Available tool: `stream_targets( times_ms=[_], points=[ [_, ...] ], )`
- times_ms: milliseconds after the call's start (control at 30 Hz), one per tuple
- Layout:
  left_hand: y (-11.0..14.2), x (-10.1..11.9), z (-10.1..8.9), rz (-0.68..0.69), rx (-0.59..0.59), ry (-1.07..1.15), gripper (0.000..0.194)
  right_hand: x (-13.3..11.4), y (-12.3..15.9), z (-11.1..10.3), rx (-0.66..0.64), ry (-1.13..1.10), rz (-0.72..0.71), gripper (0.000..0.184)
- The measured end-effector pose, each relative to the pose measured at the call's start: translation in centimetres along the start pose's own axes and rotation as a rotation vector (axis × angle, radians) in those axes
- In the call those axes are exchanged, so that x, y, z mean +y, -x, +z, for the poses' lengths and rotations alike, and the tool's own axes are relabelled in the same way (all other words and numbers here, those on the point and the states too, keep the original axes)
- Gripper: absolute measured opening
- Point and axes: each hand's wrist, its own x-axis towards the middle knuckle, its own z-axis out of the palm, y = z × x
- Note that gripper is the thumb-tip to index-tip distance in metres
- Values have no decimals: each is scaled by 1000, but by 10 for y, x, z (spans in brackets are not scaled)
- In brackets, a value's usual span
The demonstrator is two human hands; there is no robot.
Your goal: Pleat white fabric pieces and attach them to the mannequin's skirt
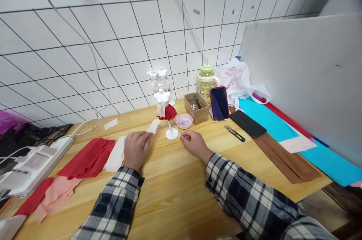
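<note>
A small white dress form (162,97) wears a short red skirt (170,112), with a pale piece of fabric (161,110) on its left side. To its left, my left hand (137,150) is closed, its fingertips on the lower end of a pale fabric strip (153,126). My right hand (195,143) rests on the table to the right of the white stand base (171,133). Its fingers are pinched together; whatever they hold is too small to make out. Just behind that hand is a pink bowl (184,121) of small beads.
Red fabric (87,157) and a power strip (42,168) lie left. Behind stand more dress forms (160,72), a cardboard box (196,108), a phone (219,103) and a green-lidded jug (207,80). Thread snips (234,133), a black case (248,123) and brown fabric (285,157) lie right.
</note>
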Motion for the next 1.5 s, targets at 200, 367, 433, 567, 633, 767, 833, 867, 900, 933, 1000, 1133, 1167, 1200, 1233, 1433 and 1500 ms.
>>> stream_targets(
  times_ms=[200,367,433,567,633,767,833,867,900,933,1000,1133,1167,1200,1233,1433,1500],
  points=[
    [30,47,-15,435,-339,262,18,-8,6,-12,163,11,-133,17],
    [28,53,-12,381,-491,330,22,-21,21,-10,-99,171,-497,14],
    [26,46,-18,339,-491,327,26,-22,25,-5,-260,273,-528,13],
    [31,12,-41,4,-457,172,28,-20,26,-1,-296,391,-405,15],
    [38,-9,-52,-126,-542,79,33,-18,24,-3,-287,401,-364,13],
    [50,-32,-56,-262,-654,40,31,-16,22,-4,-264,360,-395,14],
    [51,-27,-52,-248,-692,110,25,-18,21,-4,-224,331,-427,15],
    [50,-20,-50,-249,-681,163,25,-19,22,-4,-198,319,-436,15],
    [49,-12,-47,-264,-637,226,26,-22,23,-5,-168,307,-441,16],
    [47,-2,-44,-291,-577,297,27,-25,25,-5,-131,292,-443,17],
    [46,19,-40,-365,-426,473,26,-35,31,-5,-44,240,-447,22],
    [48,55,-36,-407,-284,776,22,-60,48,1,35,33,-460,45],
    [50,61,-35,-403,-287,817,22,-64,52,3,7,9,-483,47],
    [51,65,-35,-405,-284,849,23,-68,54,4,-24,-4,-517,47],
    [53,69,-35,-403,-292,865,24,-70,56,5,-50,-14,-541,46],
    [58,76,-39,-304,-364,882,34,-68,57,3,-143,-121,-550,47],
    [59,75,-39,-282,-359,865,36,-67,56,1,-165,-131,-541,48]
  ],
)
